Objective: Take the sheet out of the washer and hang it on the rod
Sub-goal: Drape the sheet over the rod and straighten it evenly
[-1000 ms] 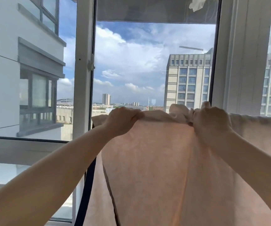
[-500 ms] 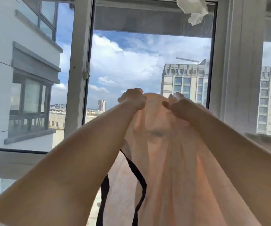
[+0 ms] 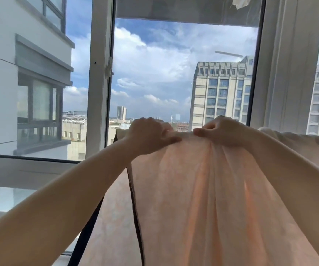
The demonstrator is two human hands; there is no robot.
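Note:
A pale pink sheet [image 3: 202, 198] with a dark trimmed edge hangs down in front of me, its top bunched at about window-sill height. My left hand [image 3: 151, 136] grips the top fold near the sheet's left corner. My right hand [image 3: 222, 130] grips the gathered top fold a little to the right, thumb pointing left. More of the sheet runs off to the right along a level line [image 3: 298, 138]. The rod itself is hidden under the cloth. The washer is out of view.
A large window with a white frame post [image 3: 99, 77] stands right behind the sheet. A second white post [image 3: 285, 73] rises at the right. A white cloth [image 3: 241, 1] hangs at the top right. Buildings and sky lie beyond the glass.
Both hands lifted the sheet's top and drew close together half a second ago. Now they have come down again and moved apart, still gripping the top fold.

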